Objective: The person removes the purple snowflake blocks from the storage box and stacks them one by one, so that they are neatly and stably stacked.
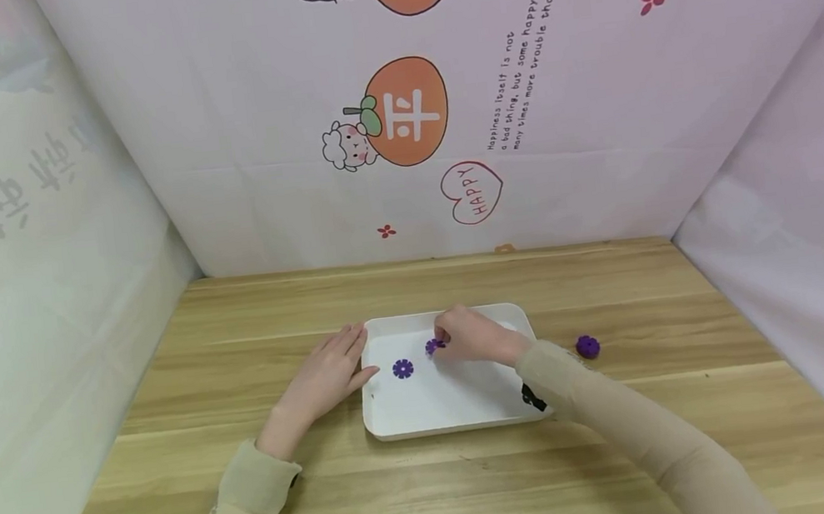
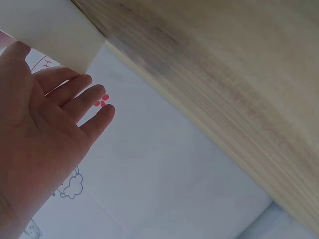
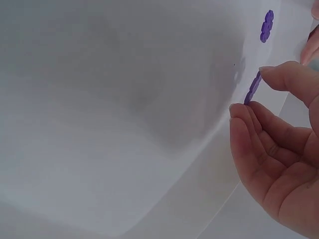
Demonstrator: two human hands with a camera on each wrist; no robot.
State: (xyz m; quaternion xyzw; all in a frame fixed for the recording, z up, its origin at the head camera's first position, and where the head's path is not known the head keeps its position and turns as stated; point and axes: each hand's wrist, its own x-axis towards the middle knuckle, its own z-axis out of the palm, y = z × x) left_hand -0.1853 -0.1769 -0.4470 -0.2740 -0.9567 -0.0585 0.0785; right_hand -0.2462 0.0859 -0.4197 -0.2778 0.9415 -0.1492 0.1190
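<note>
A white rectangular tray [image 1: 472,397] sits on the wooden table. My left hand [image 1: 325,375] rests on its left rim, the fingers fairly straight; the left wrist view shows the left hand [image 2: 47,119] with its fingertips at the tray's edge. Over the tray, my right hand [image 1: 473,336] pinches a purple snowflake disc [image 1: 432,346]. In the right wrist view that snowflake disc [image 3: 253,88] stands tilted between thumb and fingertips. Another purple snowflake disc [image 1: 403,368] lies flat in the left part of the tray.
Right of the tray, a small stack of purple discs [image 1: 588,346] stands on the wooden table [image 1: 436,489], near the right forearm. A printed cloth wall [image 1: 261,181] rises behind the table. White cloth hangs on both sides.
</note>
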